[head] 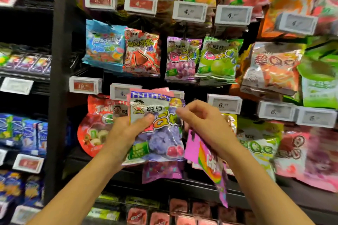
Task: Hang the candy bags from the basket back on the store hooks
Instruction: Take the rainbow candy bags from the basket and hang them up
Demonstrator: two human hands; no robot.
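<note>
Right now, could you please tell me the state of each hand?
Left hand: closed, holding the purple grape candy bag, thumb on its front.
Right hand: closed, pinching that bag's top right corner.

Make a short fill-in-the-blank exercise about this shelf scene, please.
1. The left hand holds a ___ grape candy bag.
2. The right hand pinches that bag's top ___ corner.
3. The green candy bag hangs directly ___ of the purple bag on the hook.

Missing words: purple; right; right
</note>
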